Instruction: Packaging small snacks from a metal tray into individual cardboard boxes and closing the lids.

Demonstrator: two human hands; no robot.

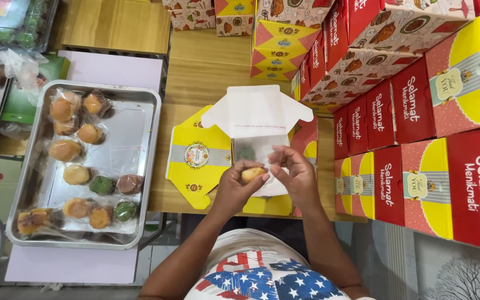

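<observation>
Our left hand (234, 186) pinches a small yellow wrapped cake (252, 174), its long axis crosswise. Our right hand (295, 178) curls loosely beside it, fingertips at the wrapper. The open box (256, 114) lies just beyond both hands.

Your arms run bare from shoulder to wrist, no sleeves, watch or rings visible; your left hand (239, 186) and right hand (295, 175) are ungloved; at six o'clock, your white top (265, 272) carries red stripes and white-starred blue patches.
</observation>
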